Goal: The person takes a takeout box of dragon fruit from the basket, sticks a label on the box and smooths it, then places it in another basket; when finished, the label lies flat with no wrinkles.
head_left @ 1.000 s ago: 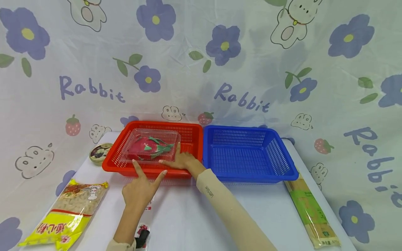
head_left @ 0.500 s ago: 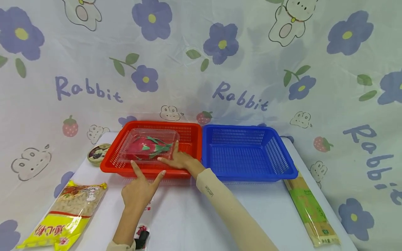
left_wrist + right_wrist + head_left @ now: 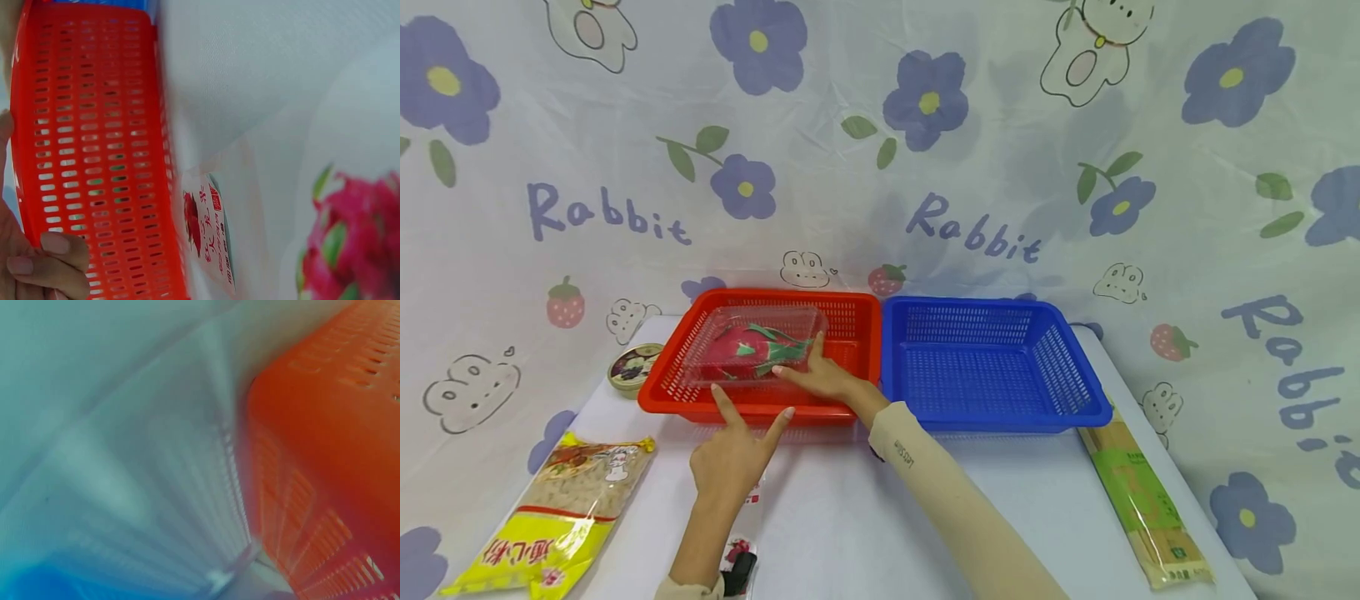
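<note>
A clear plastic box (image 3: 703,350) with a pink and green dragon fruit (image 3: 730,350) in it lies in the red basket (image 3: 865,358). My right hand (image 3: 827,377) holds the box's front right corner, thumb along the front and index finger up the right side; its other fingers are hidden. At the basket's front rim is my left hand (image 3: 730,458), with index finger and thumb spread on the rim. In the left wrist view, curled fingers (image 3: 65,247) press under the rim against the slotted wall. The right wrist view is blurred and shows no fingers.
A blue basket (image 3: 970,375) stands against the red one on the right. A round tin (image 3: 628,371) sits at the back left, a yellow pasta bag (image 3: 561,517) at the front left. A green noodle pack (image 3: 1138,500) lies far right. Printed dragon-fruit packaging (image 3: 209,225) lies beneath my left arm.
My right hand has shifted slightly and its knuckles sit flatter, with the box's front right corner a little higher. My left hand keeps its place on the rim. The head view has drifted slightly.
</note>
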`<state>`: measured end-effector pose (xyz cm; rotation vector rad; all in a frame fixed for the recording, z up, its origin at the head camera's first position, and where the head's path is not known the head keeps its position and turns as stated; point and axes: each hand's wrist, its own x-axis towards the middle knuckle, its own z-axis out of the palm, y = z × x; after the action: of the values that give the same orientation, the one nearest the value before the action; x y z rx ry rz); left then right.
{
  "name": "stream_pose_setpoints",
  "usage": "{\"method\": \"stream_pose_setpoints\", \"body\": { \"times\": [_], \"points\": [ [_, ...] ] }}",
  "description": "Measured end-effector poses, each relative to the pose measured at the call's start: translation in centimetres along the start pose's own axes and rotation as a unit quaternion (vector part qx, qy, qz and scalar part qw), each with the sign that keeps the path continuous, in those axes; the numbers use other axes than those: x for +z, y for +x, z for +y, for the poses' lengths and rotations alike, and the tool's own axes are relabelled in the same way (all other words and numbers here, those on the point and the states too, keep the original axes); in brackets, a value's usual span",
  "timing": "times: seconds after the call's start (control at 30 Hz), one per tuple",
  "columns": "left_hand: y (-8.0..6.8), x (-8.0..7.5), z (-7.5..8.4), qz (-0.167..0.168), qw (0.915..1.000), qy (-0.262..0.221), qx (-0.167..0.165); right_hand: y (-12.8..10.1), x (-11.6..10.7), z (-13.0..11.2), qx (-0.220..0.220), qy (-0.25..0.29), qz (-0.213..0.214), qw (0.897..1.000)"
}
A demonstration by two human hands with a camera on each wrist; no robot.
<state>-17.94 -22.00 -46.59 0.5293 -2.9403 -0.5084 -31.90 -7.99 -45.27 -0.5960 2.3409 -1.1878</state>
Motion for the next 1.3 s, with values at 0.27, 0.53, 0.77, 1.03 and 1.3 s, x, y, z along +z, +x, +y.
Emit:
{"method": "stream_pose_setpoints", "body": {
  "times": [0.27, 0.53, 0.77, 1.03, 1.3],
  "points": [
    [0.0, -0.1, 0.0, -0.008, 1.0, -0.005, -0.002, 0.2, 0.1, -0.4, 0.021, 0.066, 0.01, 0.998],
    [-0.1, -0.2, 0.0, -0.011, 0.9999, -0.01, -0.001, 0.4, 0.3, -0.5, 0.031, 0.092, 0.024, 0.995],
    [0.0, 0.1, -0.1, 0.0, 0.9999, -0.011, 0.0, 0.6, 0.7, -0.7, 0.04, 0.086, 0.058, 0.994],
    [-0.1, 0.1, -0.1, -0.003, 0.9998, -0.022, -0.001, 0.9, 1.1, -1.6, 0.07, 0.096, 0.098, 0.988],
    [0.0, 0.2, -0.2, 0.0, 0.9998, -0.019, -0.001, 0.9, 1.3, -2.1, 0.088, 0.132, 0.12, 0.98]
  ]
}}
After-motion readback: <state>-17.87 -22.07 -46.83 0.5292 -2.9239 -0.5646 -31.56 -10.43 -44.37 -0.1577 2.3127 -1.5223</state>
